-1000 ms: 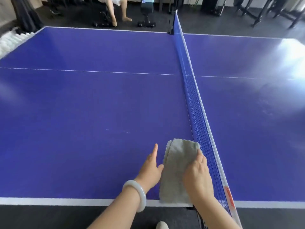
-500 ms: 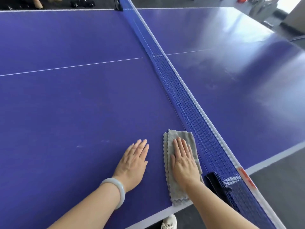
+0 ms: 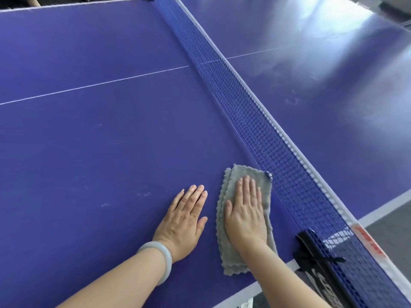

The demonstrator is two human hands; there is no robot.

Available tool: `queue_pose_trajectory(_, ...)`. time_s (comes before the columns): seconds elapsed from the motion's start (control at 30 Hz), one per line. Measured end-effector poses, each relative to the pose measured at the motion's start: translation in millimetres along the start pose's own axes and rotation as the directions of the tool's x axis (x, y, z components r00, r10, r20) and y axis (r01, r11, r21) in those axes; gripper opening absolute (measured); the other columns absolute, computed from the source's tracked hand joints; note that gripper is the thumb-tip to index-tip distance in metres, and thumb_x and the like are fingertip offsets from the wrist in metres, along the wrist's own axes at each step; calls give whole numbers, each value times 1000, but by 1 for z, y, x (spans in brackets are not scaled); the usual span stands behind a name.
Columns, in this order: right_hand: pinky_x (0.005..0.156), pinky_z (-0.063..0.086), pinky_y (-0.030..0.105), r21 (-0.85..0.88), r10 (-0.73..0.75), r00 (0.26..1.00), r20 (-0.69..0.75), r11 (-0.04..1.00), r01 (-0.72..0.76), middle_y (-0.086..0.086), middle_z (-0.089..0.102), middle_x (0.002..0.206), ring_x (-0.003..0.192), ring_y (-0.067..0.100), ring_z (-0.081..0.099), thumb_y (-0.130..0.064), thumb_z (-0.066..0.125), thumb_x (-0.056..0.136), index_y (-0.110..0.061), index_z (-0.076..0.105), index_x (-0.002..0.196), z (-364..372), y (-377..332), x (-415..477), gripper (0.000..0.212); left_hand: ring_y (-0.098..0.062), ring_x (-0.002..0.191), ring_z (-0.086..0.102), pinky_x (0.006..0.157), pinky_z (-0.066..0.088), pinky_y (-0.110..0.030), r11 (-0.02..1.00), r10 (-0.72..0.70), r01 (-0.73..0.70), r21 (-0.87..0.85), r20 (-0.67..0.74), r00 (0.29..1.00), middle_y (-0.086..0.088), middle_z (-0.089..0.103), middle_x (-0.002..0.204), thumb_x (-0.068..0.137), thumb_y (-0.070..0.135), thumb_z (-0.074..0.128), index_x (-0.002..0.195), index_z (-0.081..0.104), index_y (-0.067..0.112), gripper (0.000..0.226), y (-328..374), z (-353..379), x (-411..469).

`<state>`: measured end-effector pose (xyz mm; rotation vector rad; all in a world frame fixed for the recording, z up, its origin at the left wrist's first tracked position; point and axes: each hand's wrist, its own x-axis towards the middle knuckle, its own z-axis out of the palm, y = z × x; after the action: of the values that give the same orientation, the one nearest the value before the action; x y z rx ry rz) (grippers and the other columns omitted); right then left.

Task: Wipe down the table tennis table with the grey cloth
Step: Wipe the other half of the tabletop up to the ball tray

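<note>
A folded grey cloth (image 3: 233, 256) lies on the blue table tennis table (image 3: 106, 141) near its front edge, its far corner touching the foot of the net. My right hand (image 3: 245, 212) presses flat on the cloth with straight fingers. My left hand (image 3: 185, 216) rests flat on the bare table just left of the cloth, a pale bangle on its wrist.
The blue net (image 3: 255, 112) runs from the far edge to the near right, ending at a black clamp post (image 3: 315, 258) close to my right forearm. Small pale marks (image 3: 106, 204) dot the surface left of my hands. Grey floor (image 3: 391, 221) shows at the right.
My right hand went from gripping the cloth to pressing flat on it. My left hand flattened on the table. The view swung right and the cloth slid slightly toward the net.
</note>
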<state>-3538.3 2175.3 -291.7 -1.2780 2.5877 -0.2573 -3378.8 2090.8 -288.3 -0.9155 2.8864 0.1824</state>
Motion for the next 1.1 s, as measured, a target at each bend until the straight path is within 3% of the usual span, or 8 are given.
queue_pose_trajectory(0.13, 122, 9, 35, 28, -363, 931, 46, 932, 362, 5, 14, 165, 154, 16, 8, -43, 34, 101, -12, 22, 157, 3, 16, -63, 65, -21, 149, 23, 119, 23, -42, 1000, -18, 18, -15, -6, 1000, -5, 27, 161, 100, 41, 23, 153, 32, 10, 62, 1, -3, -1)
queue_pose_trajectory(0.27, 121, -17, 28, -80, -114, 993, -37, 991, 111, 3, -14, 165, 149, 11, -23, -43, 15, 103, -15, -8, 157, -15, 30, -1, 65, -21, 148, 27, 116, 19, -43, 1000, -4, 3, -14, -20, 1000, -5, 31, 160, 100, 41, 25, 152, 36, 10, 61, 1, -2, -1)
queue_pose_trajectory(0.37, 121, -18, 31, -16, 53, 999, -10, 998, -53, 5, -24, 163, 145, 12, -31, -40, 11, 104, -13, -17, 155, -14, 5, 51, 65, -19, 150, 20, 122, 21, -43, 1000, -8, 8, -15, -1, 1000, -3, 24, 162, 101, 41, 20, 155, 30, 12, 62, 1, -1, 1)
queue_pose_trajectory(0.53, 122, -13, 31, -51, -141, 990, 30, 989, 142, 0, -17, 163, 149, 10, -23, -46, 2, 99, -13, -10, 155, -2, 9, -13, 66, -16, 153, -2, 124, 2, -41, 1000, -6, 6, -23, 27, 1000, -1, 3, 166, 100, 42, 7, 159, 10, 15, 65, -1, -4, -2)
queue_pose_trajectory(0.63, 122, -13, 29, -71, -71, 997, -1, 995, 71, -1, -12, 164, 150, 11, -17, -49, 1, 96, -14, -5, 155, -3, 34, -35, 69, -14, 151, -17, 121, -16, -34, 997, 35, -32, -69, 37, 999, 2, -14, 165, 102, 42, 7, 159, -3, 18, 62, -3, -4, 0)
queue_pose_trajectory(0.77, 122, -16, 33, -57, 174, 985, -16, 983, -175, 4, -26, 162, 147, 13, -28, -43, 5, 99, -12, -20, 153, 0, 19, 2, 67, -24, 148, 28, 123, 15, -41, 998, -15, 10, -55, -107, 994, -10, 31, 159, 101, 29, 46, 148, 42, 9, 51, -37, -25, 8)
queue_pose_trajectory(0.87, 121, -17, 35, -35, 264, 964, -20, 964, -265, 8, -23, 163, 150, 18, -22, -40, 8, 99, -10, -22, 152, 2, 1, 34, 68, -27, 148, 27, 124, 15, -42, 973, -213, 196, -120, -158, 964, -12, 32, 158, 103, 27, 44, 148, 40, 4, 51, -85, -31, 19)
queue_pose_trajectory(1.1, 120, -18, 32, -60, 9, 999, 31, 998, -7, 3, -24, 163, 148, 12, -26, -34, 10, 103, -14, -16, 156, -8, -32, 115, 63, -24, 149, 25, 123, 17, -44, 956, -289, 280, -82, -135, 948, -7, 31, 160, 101, 43, 14, 152, 34, 7, 66, -120, -9, 20)
